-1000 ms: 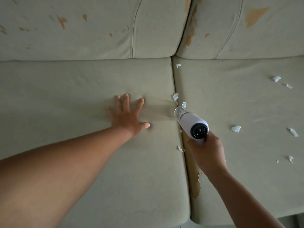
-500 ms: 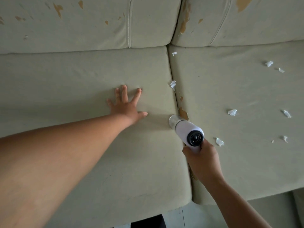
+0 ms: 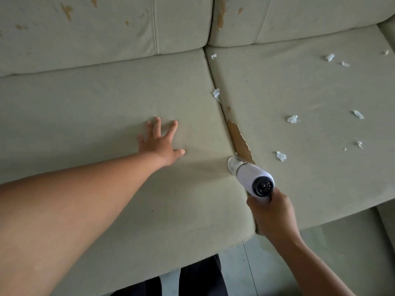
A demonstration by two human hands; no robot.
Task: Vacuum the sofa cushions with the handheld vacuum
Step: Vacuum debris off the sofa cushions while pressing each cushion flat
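Vacuum nearer; left hand seemingly flat.

Matt cloth cushion, glossy plastic vacuum

left hand lay flat on left seat cushion | vacuum sat in right hand, nozzle at gap between seats | paper scraps lay on right seat cushion | back cushions stood behind

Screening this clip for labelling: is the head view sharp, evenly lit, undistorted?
Head view: dim, even light, no glare; a soft shadow on the left seat cushion between the left hand and the handheld vacuum; paper scraps look sharp; wide-angle lens bows the cushion edges and enlarges the near left forearm.
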